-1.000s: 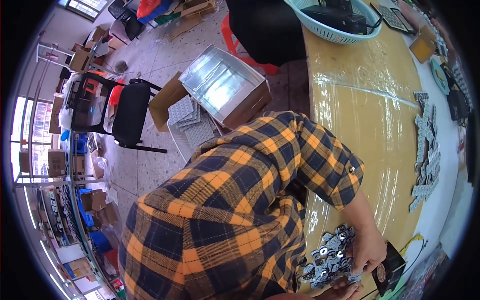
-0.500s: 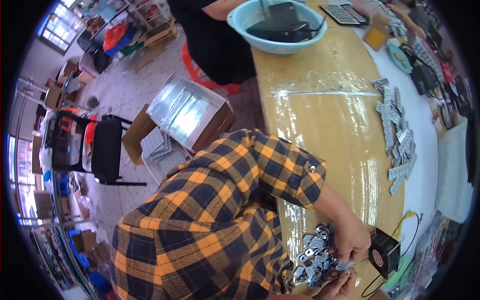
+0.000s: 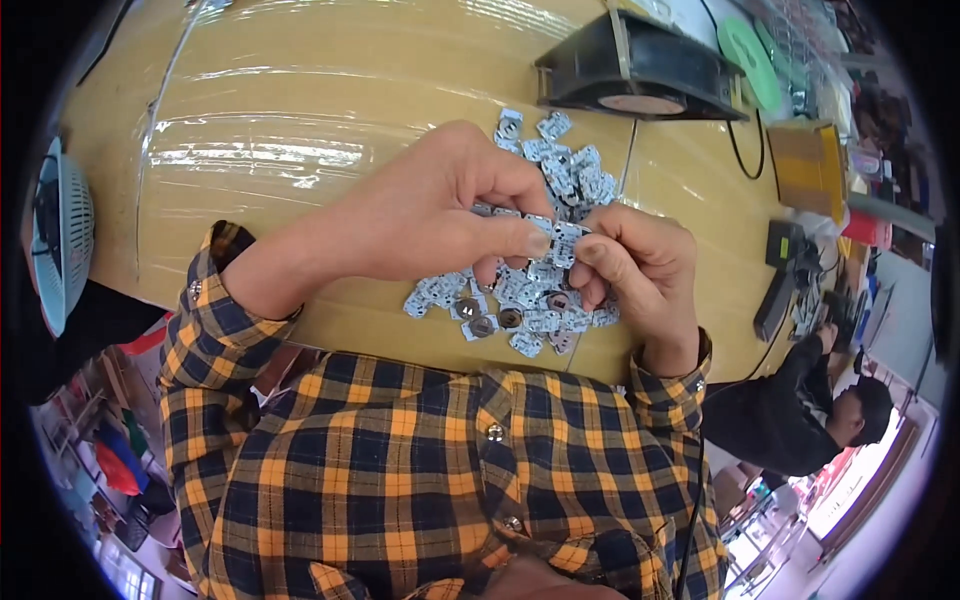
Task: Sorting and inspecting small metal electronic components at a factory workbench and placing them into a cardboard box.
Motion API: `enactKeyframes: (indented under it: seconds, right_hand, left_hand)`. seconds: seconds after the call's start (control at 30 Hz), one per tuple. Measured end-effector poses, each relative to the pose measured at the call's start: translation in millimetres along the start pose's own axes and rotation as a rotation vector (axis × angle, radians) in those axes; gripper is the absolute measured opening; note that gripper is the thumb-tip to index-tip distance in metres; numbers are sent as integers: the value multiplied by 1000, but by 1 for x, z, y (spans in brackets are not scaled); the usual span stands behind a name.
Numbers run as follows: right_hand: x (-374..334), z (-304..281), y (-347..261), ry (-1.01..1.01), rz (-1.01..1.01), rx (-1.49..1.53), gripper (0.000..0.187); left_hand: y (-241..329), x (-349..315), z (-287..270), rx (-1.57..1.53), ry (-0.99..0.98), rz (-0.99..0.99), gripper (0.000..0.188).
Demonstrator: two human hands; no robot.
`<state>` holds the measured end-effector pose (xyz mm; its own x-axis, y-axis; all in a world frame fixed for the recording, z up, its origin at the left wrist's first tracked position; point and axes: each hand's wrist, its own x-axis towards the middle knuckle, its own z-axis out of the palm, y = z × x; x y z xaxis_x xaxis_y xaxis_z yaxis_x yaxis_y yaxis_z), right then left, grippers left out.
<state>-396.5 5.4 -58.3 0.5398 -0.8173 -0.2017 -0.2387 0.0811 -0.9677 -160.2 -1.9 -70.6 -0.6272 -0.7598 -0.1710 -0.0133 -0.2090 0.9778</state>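
Between my two hands, above the tabletop, is a short strip of small white circuit boards (image 3: 566,243). My left hand (image 3: 450,205) pinches it between thumb and fingers, covering much of its length. The fingertips of my right hand (image 3: 640,262) are closed on its other end. Under and around both hands lies a loose heap of small white circuit boards (image 3: 530,320), some carrying round dark parts. More of the heap (image 3: 575,175) spreads beyond my fingers toward the fan.
A black fan (image 3: 640,75) stands on the yellow table (image 3: 270,120) beyond the heap, its cable trailing right. At the right are a cardboard box (image 3: 805,175) and a person in dark clothes (image 3: 790,410). A light-blue basket (image 3: 72,240) is at the far left.
The view has swung round from the room and the table's length to the heap in front of me. Both hands now appear near the middle, holding the strip between them.
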Motion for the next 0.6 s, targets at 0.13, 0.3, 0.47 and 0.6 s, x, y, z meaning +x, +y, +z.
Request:
enactKeyframes:
  seconds: [0.13,0.3,0.47,0.6]
  right_hand:
    - [-7,-11,1,-9,-3,-25,12]
    - [-12,-10,5,-77,69,209,16]
    - [-8,-2,11,-100,211,661,25]
    - [-3,0,15,75,101,564,23]
  left_hand:
    - [-1,10,11,-25,-25,-18,11]
    - [4,2,16,-75,-35,-56,8]
    - [-4,3,17,-207,-13,46,9]
    - [-12,5,14,269,170,393,10]
